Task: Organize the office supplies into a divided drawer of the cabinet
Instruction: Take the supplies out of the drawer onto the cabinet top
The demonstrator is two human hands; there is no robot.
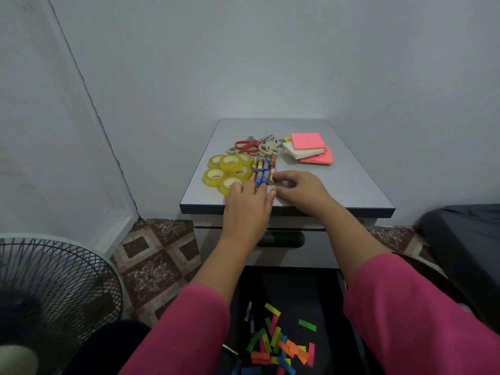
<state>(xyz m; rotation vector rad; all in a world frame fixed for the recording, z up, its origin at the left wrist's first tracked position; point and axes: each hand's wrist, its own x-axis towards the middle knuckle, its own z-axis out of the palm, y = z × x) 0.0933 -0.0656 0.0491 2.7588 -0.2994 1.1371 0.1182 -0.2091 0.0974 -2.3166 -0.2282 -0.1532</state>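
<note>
Both hands reach onto the bench point(338, 185), the cabinet's grey top, and meet at the batteries point(263, 170). The left hand point(247, 204) lies flat, fingers straight, touching the near battery ends and the nearest tape roll. The right hand point(297, 186) curls its fingers against the batteries from 3 o'clock; whether it pinches one I cannot tell.

The tape rolls point(228, 170) sit at 9 o'clock of the batteries, the scissors point(247, 146) at 12, the sticky notes point(308, 148) at 1 to 2. The open drawer point(324, 307) lies below, toward 6, holding coloured strips point(278, 345) and a few batteries.

Risks, as I judge them: the batteries are round and close to the bench's near edge, so a loose gather could roll some off, onto the floor or among the strips. The left hand could also nudge the tape rolls off at 9.
</note>
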